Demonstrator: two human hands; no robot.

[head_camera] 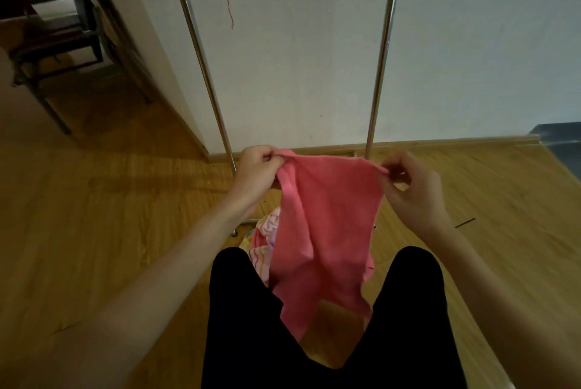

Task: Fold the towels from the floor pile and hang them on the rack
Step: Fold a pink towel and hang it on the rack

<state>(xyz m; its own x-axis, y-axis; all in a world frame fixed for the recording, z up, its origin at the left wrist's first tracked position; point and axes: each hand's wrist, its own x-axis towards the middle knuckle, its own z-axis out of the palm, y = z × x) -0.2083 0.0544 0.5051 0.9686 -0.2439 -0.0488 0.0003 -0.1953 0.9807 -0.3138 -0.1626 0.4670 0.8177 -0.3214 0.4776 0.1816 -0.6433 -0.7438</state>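
A pink towel (330, 225) hangs lengthwise in front of me, its top edge stretched between both hands. My left hand (256, 173) grips the top left corner, bunched in its fingers. My right hand (412, 190) pinches the top right corner between thumb and fingers. The towel's lower end drapes down between my black-clad legs. Behind it on the floor lies the pile of towels (264, 247), striped pink, white and yellow, mostly hidden. The metal rack (204, 65) stands against the white wall, with two slanted chrome poles and grey clips along its top.
My legs (245, 325) in black trousers fill the lower middle. A dark metal chair (59, 43) stands at the left by a doorway. Wooden floor (94, 215) spreads on both sides. A dark object (562, 143) sits at the far right edge.
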